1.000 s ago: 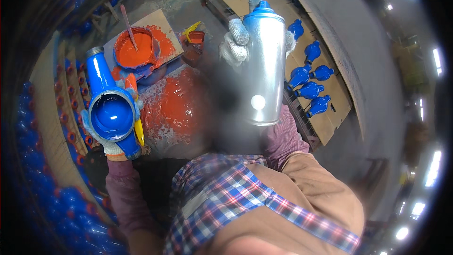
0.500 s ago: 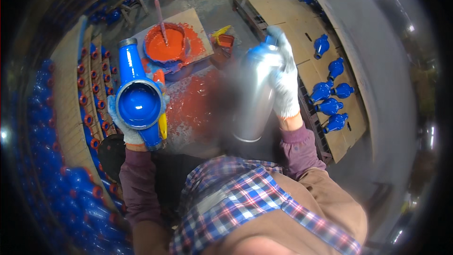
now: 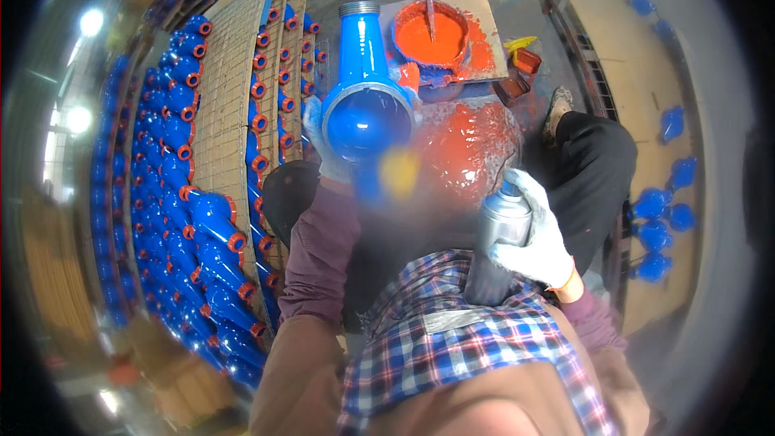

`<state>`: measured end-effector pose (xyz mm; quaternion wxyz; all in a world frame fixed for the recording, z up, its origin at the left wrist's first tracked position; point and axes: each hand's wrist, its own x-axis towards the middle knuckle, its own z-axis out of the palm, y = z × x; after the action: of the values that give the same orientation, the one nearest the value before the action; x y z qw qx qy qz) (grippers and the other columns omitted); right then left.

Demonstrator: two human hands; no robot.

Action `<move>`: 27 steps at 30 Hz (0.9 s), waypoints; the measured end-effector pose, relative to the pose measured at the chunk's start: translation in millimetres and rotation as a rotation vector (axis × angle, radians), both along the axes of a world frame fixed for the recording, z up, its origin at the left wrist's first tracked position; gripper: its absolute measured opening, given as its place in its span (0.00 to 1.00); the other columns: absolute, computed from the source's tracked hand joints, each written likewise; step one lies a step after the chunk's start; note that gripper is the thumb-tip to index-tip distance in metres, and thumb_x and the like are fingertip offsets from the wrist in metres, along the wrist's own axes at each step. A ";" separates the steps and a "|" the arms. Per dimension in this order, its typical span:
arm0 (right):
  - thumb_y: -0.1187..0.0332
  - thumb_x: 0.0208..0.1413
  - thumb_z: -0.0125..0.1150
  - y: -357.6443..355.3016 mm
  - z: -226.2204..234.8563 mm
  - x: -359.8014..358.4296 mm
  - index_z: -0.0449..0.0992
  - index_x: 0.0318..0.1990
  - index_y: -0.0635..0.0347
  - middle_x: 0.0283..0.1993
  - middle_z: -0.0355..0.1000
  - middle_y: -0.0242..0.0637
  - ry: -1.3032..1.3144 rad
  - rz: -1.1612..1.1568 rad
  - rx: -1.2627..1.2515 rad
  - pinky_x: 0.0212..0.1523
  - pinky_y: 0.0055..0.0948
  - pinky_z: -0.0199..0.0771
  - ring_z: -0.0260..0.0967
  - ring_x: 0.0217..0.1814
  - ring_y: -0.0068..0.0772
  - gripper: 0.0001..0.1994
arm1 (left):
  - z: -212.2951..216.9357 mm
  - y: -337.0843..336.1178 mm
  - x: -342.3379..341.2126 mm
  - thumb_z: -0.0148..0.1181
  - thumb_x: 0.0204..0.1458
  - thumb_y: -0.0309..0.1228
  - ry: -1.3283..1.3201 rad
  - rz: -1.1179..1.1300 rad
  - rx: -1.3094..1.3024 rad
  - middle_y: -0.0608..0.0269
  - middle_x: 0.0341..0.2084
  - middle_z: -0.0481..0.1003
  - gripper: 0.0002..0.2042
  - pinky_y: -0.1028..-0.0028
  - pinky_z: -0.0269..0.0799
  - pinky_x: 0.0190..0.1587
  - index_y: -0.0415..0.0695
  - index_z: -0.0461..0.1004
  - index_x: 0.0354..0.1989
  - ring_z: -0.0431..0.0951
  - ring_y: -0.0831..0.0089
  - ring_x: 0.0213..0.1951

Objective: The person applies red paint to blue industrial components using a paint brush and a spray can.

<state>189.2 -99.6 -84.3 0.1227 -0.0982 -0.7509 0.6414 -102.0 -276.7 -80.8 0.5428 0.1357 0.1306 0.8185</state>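
In my gloved left hand point(image 3: 329, 145) is a blue-painted metal pipe fitting point(image 3: 363, 97), its threaded end pointing away and its wide round mouth facing up. An orange piece point(image 3: 409, 75) shows beside it, and a yellow patch point(image 3: 400, 173) below is smeared; I cannot make out whether these are one thing. My gloved right hand point(image 3: 539, 234) is closed round a silver spray can point(image 3: 502, 230), close to my plaid apron point(image 3: 436, 331). One finger lies at the can's top. The can stands apart from the fitting.
A tub of orange-red paint point(image 3: 432, 36) with a stick point(image 3: 428, 0) rests on a spattered board point(image 3: 484, 16) ahead. Racked blue fittings with red ends point(image 3: 182, 97) fill the left. More blue fittings point(image 3: 654, 234) lie on a pallet board point(image 3: 630, 48) at right.
My right hand has lowered the spray can toward my apron and away from the fitting. The view has turned left, so the fitting and tub appear further right.
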 end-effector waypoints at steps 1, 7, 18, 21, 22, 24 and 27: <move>0.64 0.41 0.80 -0.7 4.6 -4.8 0.62 0.72 0.62 0.61 0.71 0.46 0.059 -0.008 0.041 0.63 0.34 0.71 0.73 0.58 0.37 0.48 | 0.1 0.1 -1.4 0.51 0.48 0.75 -0.007 0.011 -0.013 0.37 0.63 0.66 0.55 0.48 0.75 0.60 0.37 0.56 0.72 0.72 0.44 0.60; 0.59 0.41 0.77 -5.6 35.3 -56.0 0.72 0.65 0.60 0.41 0.74 0.45 0.396 -0.122 0.419 0.39 0.34 0.77 0.77 0.37 0.44 0.40 | -9.0 -4.4 -6.9 0.53 0.47 0.74 0.202 0.245 -0.310 0.42 0.63 0.68 0.54 0.52 0.76 0.60 0.38 0.60 0.70 0.74 0.50 0.60; 0.56 0.40 0.76 -22.2 53.1 -93.2 0.73 0.66 0.44 0.36 0.71 0.41 0.321 -0.066 0.445 0.33 0.37 0.78 0.77 0.30 0.45 0.39 | 7.8 1.0 12.5 0.47 0.52 0.71 0.503 0.284 -0.577 0.37 0.62 0.70 0.52 0.49 0.74 0.63 0.33 0.58 0.70 0.75 0.46 0.60; 0.56 0.40 0.75 -24.8 52.6 -92.1 0.74 0.65 0.43 0.35 0.71 0.41 0.318 -0.068 0.443 0.33 0.37 0.78 0.77 0.30 0.45 0.38 | 10.2 3.6 13.7 0.46 0.54 0.70 0.571 0.237 -0.611 0.38 0.62 0.70 0.51 0.49 0.74 0.62 0.34 0.58 0.71 0.75 0.46 0.60; 0.57 0.40 0.75 -25.3 53.0 -90.9 0.74 0.64 0.43 0.35 0.71 0.41 0.316 -0.078 0.450 0.32 0.37 0.78 0.77 0.30 0.45 0.38 | 10.1 3.8 12.0 0.46 0.54 0.70 0.574 0.227 -0.607 0.38 0.62 0.70 0.50 0.49 0.75 0.62 0.34 0.58 0.71 0.75 0.46 0.59; 0.57 0.39 0.75 -24.8 54.9 -87.5 0.74 0.64 0.43 0.34 0.70 0.40 0.276 -0.080 0.518 0.31 0.37 0.77 0.76 0.29 0.44 0.38 | 7.7 3.8 8.3 0.46 0.55 0.70 0.565 0.219 -0.598 0.38 0.62 0.70 0.50 0.49 0.75 0.62 0.34 0.58 0.71 0.76 0.46 0.59; 0.58 0.37 0.75 -18.9 60.0 -77.7 0.74 0.64 0.43 0.32 0.68 0.39 0.207 -0.073 0.637 0.29 0.36 0.76 0.75 0.27 0.43 0.39 | 4.0 2.9 2.9 0.45 0.56 0.69 0.500 0.278 -0.597 0.38 0.62 0.70 0.49 0.50 0.75 0.61 0.34 0.58 0.71 0.76 0.47 0.59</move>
<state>111.5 -118.5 -24.3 0.2459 -0.0160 -0.8932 0.3761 -99.1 -273.7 -76.8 0.3940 0.1480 0.5071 0.7521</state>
